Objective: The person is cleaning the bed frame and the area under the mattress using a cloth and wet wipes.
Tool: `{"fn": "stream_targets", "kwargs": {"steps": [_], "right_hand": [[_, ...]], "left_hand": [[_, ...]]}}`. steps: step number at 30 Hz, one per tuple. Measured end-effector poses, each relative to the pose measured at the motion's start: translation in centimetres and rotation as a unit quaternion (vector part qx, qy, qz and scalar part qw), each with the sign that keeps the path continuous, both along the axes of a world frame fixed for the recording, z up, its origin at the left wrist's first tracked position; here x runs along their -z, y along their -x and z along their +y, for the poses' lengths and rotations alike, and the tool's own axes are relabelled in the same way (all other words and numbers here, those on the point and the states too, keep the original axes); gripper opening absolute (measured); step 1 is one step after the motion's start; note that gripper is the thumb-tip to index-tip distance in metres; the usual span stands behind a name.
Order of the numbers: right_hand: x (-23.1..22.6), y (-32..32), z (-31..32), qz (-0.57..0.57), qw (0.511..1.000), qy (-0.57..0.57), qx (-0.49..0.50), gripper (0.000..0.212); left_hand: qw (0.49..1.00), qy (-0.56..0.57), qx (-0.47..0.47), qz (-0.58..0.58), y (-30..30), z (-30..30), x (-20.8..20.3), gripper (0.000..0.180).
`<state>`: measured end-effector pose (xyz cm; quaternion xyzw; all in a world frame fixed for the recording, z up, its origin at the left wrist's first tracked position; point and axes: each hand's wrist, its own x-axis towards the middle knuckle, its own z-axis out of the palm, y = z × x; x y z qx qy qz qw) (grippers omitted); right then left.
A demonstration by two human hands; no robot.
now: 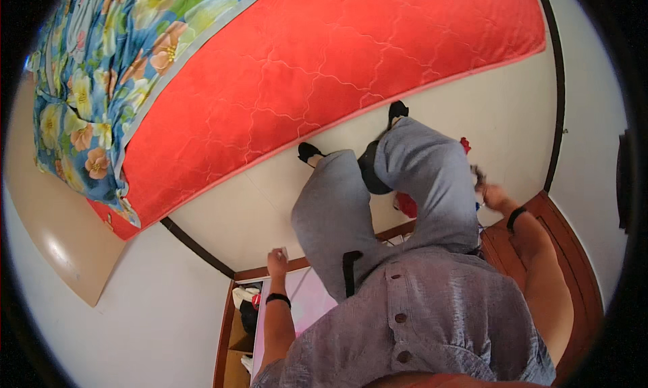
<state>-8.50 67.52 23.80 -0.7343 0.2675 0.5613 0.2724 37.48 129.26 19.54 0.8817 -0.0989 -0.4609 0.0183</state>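
My left hand [277, 261] is closed, held low beside my left thigh. A small pale thing [283, 253] shows at its fingertips, too small to name. On the other side, my right hand [496, 198] reaches down past my right leg with its fingers curled. They meet a dark, blurred thing [478, 178] that my trouser leg partly hides. Just beyond it, a bit of something bright red [466, 145] sticks out from behind the knee. Between my legs shows another red thing [406, 204], mostly covered by the grey trousers [432, 179].
A bed with a red quilted cover [324, 71] stretches across the far side, a flowered blue sheet [88, 118] bunched at its left. Behind me stand a brown wooden piece [567, 253] and an open shelf [241, 330] holding cloth. White walls [162, 307] flank the pale floor [250, 199].
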Motion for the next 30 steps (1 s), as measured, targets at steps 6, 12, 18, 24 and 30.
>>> {"fn": "stream_targets", "kwargs": {"steps": [6, 12, 18, 24, 30], "right_hand": [[9.1, 3.5, 3.6, 0.137, 0.988, -0.041, 0.053, 0.033], [18.0, 3.8, -0.3, 0.215, 0.975, -0.014, 0.045, 0.033], [25.6, 3.1, -5.9, 0.277, 0.96, 0.025, 0.043, 0.036], [36.6, 9.5, -7.4, -0.151, 0.831, 0.215, 0.49, 0.03], [35.5, 9.0, -5.7, -0.389, 0.587, 0.139, 0.697, 0.032]], "left_hand": [[0.995, 0.003, 0.088, -0.056, 8.0, 2.9, 4.9, 0.012], [0.993, -0.027, -0.013, -0.115, 7.7, 4.3, 14.4, 0.01], [0.982, 0.028, -0.05, -0.178, 3.3, 5.7, 24.7, 0.007], [0.937, 0.195, -0.167, -0.238, -5.5, 4.2, 29.0, 0.006], [0.823, 0.423, -0.126, -0.358, -11.7, -8.0, 19.2, 0.006]]}}
